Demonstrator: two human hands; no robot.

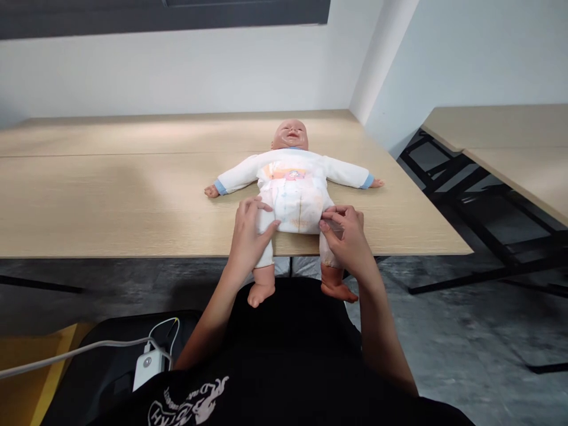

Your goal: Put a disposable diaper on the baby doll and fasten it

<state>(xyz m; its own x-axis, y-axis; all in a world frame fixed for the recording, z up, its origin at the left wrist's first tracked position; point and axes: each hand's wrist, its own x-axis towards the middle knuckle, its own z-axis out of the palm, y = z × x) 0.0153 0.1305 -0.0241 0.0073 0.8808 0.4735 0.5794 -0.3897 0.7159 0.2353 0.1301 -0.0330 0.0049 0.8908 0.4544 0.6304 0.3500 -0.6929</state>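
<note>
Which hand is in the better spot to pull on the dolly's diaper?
Probably the right hand: its thumb and finger pinch the diaper at its side edge. The left hand only lies open across the other hip of the doll, pinching nothing.

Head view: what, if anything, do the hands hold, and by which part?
Left hand and right hand each grip the diaper on the doll, at a leg opening.

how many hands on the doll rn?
2. Left hand at one side of the diaper, right hand at the other; doll lies on the table.
</note>
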